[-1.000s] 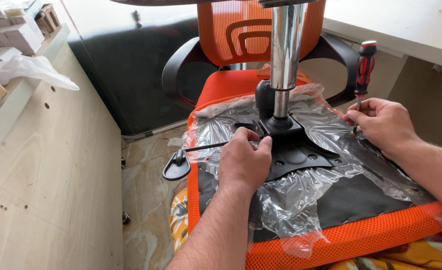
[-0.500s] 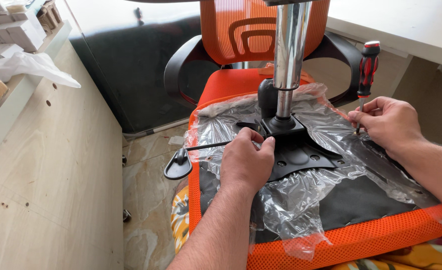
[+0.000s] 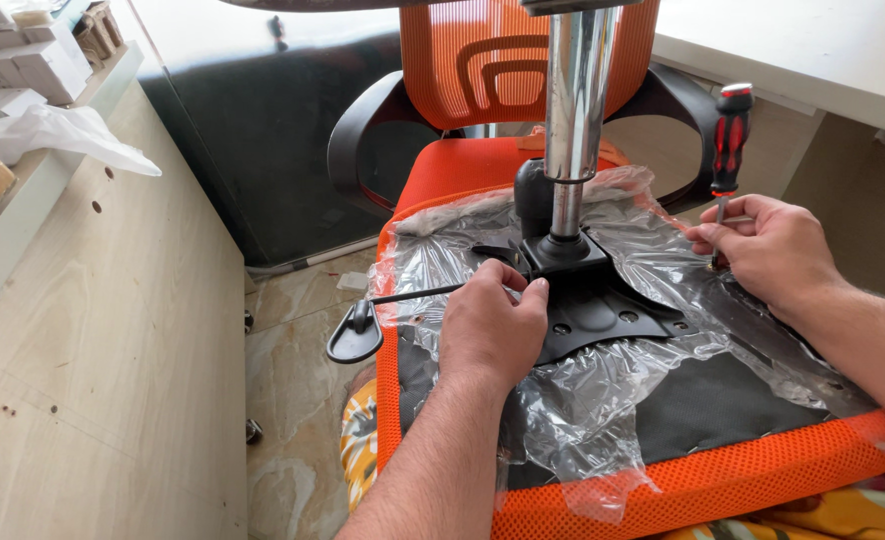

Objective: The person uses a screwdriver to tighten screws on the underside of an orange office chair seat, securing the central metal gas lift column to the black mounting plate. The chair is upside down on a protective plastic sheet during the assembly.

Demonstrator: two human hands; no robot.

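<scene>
Currently the orange chair seat (image 3: 663, 480) lies underside up, partly wrapped in clear plastic film (image 3: 603, 390). The black mounting plate (image 3: 603, 310) sits at the centre of the seat underside, with the chrome gas column (image 3: 575, 100) standing upright in its hub and the black lever (image 3: 363, 330) projecting past the seat's left edge. The left hand (image 3: 493, 325) rests on the plate's near left corner, its grip closed over the plate edge and holding it in place. The right hand (image 3: 763, 245) holds its grip closed around the shaft of a red-and-black screwdriver (image 3: 731, 140), tip down at the plate's right side. Judged from this: plate positioned, column fitted; fastening appears in progress. Screw holes in the plate's near edge look unfilled, so further screws likely remain.
</scene>
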